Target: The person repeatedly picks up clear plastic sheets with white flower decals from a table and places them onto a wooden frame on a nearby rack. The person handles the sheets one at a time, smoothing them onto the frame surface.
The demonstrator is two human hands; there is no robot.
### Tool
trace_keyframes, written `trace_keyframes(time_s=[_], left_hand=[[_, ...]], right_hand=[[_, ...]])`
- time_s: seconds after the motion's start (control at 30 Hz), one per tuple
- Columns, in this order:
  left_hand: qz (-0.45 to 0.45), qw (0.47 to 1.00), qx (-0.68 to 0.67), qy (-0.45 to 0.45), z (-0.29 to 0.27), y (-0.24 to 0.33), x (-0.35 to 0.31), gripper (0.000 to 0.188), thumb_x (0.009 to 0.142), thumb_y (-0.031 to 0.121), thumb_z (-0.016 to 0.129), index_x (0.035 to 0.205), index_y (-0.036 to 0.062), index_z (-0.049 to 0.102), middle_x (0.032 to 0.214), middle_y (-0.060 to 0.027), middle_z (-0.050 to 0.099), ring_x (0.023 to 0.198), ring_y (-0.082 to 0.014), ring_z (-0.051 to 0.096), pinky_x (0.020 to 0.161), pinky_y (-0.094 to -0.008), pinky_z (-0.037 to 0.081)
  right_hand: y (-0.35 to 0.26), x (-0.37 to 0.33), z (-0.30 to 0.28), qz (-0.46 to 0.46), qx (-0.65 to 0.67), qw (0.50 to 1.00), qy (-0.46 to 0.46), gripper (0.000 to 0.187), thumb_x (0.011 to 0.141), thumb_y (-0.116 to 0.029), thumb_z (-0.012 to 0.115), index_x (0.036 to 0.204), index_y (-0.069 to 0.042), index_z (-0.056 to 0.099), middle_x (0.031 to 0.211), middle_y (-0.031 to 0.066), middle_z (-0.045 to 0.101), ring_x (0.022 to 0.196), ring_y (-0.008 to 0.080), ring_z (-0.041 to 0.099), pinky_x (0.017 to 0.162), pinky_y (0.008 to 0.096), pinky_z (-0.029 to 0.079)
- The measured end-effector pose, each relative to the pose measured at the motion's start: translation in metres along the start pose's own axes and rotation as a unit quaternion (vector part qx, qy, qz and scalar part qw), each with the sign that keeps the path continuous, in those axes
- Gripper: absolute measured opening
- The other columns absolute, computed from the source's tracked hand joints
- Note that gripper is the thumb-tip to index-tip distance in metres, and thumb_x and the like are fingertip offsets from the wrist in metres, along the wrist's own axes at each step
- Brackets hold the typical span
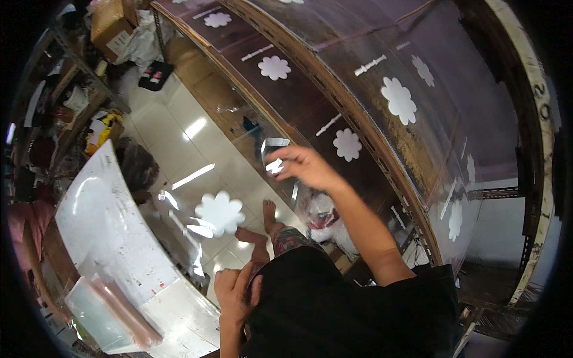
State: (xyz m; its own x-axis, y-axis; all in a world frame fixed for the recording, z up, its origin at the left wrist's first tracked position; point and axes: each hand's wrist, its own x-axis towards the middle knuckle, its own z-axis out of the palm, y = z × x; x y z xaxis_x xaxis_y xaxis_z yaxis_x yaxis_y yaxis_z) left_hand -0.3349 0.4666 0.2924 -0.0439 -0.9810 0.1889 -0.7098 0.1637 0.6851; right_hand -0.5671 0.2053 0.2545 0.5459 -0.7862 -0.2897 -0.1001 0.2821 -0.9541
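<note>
A clear plastic sheet bearing a white flower shape point(219, 213) hangs in front of me above the tiled floor. Bright reflections show on it, while its outline is hard to follow. My right hand point(304, 167) reaches forward with its fingers closed on the shiny film near the rack's edge. Close to my body, my left hand point(234, 292) is curled, its fingers bent by the near side of the sheet. What lies between those left fingers is hard to see.
On the right, a tiered rack point(334, 83) carries clear sheets with white flowers and small bars. A white-topped table point(113, 221) stands at left, with a stack of clear film point(110, 316) on it. Farther back are a cardboard box point(113, 30) and cluttered shelves point(71, 89).
</note>
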Motion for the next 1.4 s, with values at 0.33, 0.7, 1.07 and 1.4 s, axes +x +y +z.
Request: trace_keyframes(time_s=[0.33, 0.7, 1.07, 1.4], left_hand=[[-0.294, 0.943, -0.087, -0.129, 0.138, -0.047, -0.063, 0.021, 0.086, 0.011, 0.068, 0.103, -0.0012, 0.067, 0.082, -0.0195, 0.06, 0.075, -0.0392, 0.059, 0.069, -0.047, 0.046], [-0.433, 0.862, -0.153, -0.214, 0.273, -0.072, -0.179, 0.021, 0.092, 0.017, 0.061, 0.094, -0.0038, 0.064, 0.091, -0.0267, 0.065, 0.084, -0.047, 0.062, 0.075, -0.0504, 0.049], [-0.47, 0.838, -0.136, -0.243, 0.284, -0.08, -0.186, 0.024, 0.089, 0.019, 0.063, 0.101, -0.0015, 0.069, 0.093, -0.0257, 0.068, 0.089, -0.0443, 0.066, 0.079, -0.0475, 0.052], [-0.456, 0.834, -0.153, -0.269, 0.288, -0.081, -0.193, 0.027, 0.091, 0.018, 0.061, 0.11, -0.0007, 0.066, 0.102, -0.0252, 0.066, 0.096, -0.0413, 0.064, 0.085, -0.0455, 0.052]], right_hand=[[0.08, -0.096, -0.275, -0.038, 0.172, 0.945, 0.274, 0.053, 0.094, -0.004, 0.056, 0.146, -0.012, 0.046, 0.153, 0.005, 0.044, 0.123, 0.0206, 0.057, 0.096, 0.0296, 0.05], [0.151, -0.194, -0.435, -0.028, 0.175, 0.819, 0.546, 0.048, 0.094, 0.005, 0.05, 0.141, -0.002, 0.048, 0.143, 0.0109, 0.051, 0.123, 0.0245, 0.057, 0.09, 0.0283, 0.053], [0.16, -0.209, -0.52, -0.011, 0.006, 0.794, 0.608, 0.061, 0.09, 0.008, 0.045, 0.149, -0.001, 0.032, 0.149, 0.0157, 0.042, 0.117, 0.0284, 0.06, 0.085, 0.0314, 0.054], [0.153, -0.182, -0.533, -0.016, -0.018, 0.795, 0.606, 0.06, 0.091, 0.007, 0.043, 0.149, -0.003, 0.032, 0.154, 0.0127, 0.035, 0.119, 0.0283, 0.06, 0.088, 0.0329, 0.052]])
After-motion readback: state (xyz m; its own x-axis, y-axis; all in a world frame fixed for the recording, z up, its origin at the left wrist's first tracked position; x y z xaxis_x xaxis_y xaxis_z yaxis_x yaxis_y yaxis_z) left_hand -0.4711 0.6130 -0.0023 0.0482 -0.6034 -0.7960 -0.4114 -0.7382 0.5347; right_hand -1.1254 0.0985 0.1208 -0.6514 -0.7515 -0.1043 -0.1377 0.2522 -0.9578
